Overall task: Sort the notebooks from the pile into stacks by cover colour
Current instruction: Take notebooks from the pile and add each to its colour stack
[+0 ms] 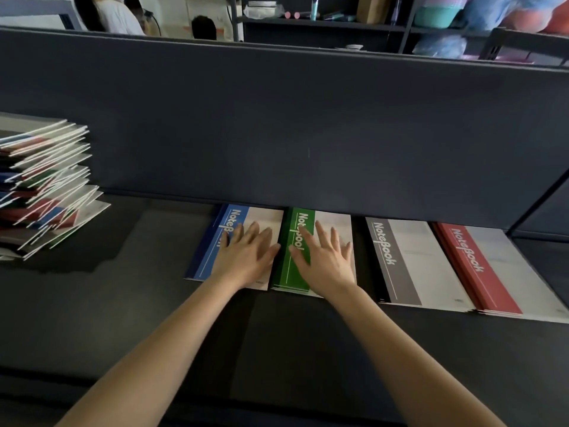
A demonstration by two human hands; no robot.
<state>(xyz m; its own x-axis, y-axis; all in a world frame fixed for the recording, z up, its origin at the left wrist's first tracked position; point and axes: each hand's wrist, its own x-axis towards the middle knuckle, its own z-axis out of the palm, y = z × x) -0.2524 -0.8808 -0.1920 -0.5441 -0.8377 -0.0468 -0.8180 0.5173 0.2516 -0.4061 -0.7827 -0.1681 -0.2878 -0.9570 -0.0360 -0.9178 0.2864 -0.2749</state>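
Observation:
Four notebook stacks lie in a row along the divider: blue (209, 257), green (291, 269), grey (409, 266) and red (483, 272). My left hand (246, 257) lies flat with straight fingers on the blue stack. Spread flat, my right hand (326, 260) rests on the green stack. At the far left stands a tall, untidy pile of mixed notebooks (46, 186), its edges fanned out to the right.
A dark fabric divider (308, 134) walls off the back of the dark desk (277, 349). Behind it are shelves with objects (323, 16) and seated people (114, 13). The divider turns a corner at the far right.

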